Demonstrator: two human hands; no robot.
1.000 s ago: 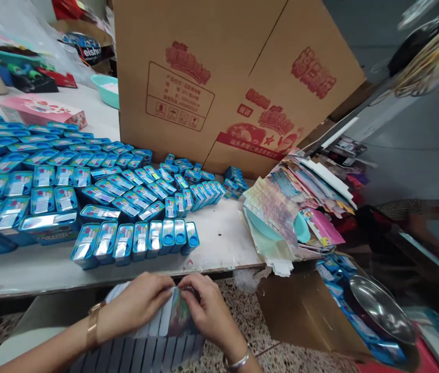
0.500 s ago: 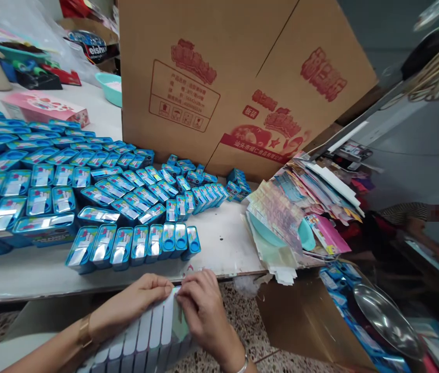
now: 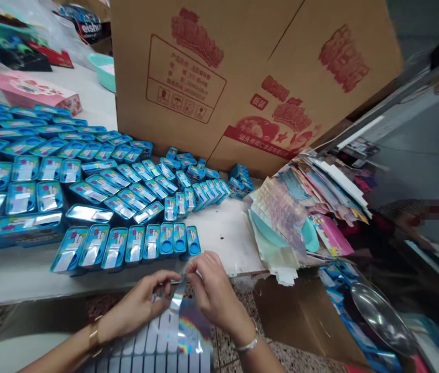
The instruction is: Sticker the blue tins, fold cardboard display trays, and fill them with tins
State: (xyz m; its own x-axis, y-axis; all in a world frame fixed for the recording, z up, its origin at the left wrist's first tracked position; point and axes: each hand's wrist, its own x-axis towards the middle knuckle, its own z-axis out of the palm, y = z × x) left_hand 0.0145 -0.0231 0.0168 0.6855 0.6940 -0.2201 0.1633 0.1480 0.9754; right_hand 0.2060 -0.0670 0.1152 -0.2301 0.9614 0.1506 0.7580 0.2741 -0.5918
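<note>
Now a clear, shiny strip (image 3: 178,296) stands up from the sheet (image 3: 153,347), where half a second ago my fingertips met at the sheet's top edge. My right hand (image 3: 217,290) has risen toward the table (image 3: 229,256) and pinches the strip's upper end between thumb and fingers. My left hand (image 3: 141,298) is curled just beside the strip, its thumb and forefinger close together; I cannot tell whether they grip it. The strip seems to be peeling away, though its lower end overlaps the sheet, so I cannot say if it is wholly loose. The sheet lies tilted in front of me, below the table's edge, with pale bars in rows and a rainbow glare on its right part.

Around me, many blue tins (image 3: 114,246) crowd the table, eight in the front row; my right hand is just in front of the row's right end, so tins and table edge limit its reach forward. A tall carton (image 3: 242,31) blocks the view behind. To the right are papers (image 3: 281,207) over a teal bowl (image 3: 312,235) and, lower, a steel bowl (image 3: 382,316).
</note>
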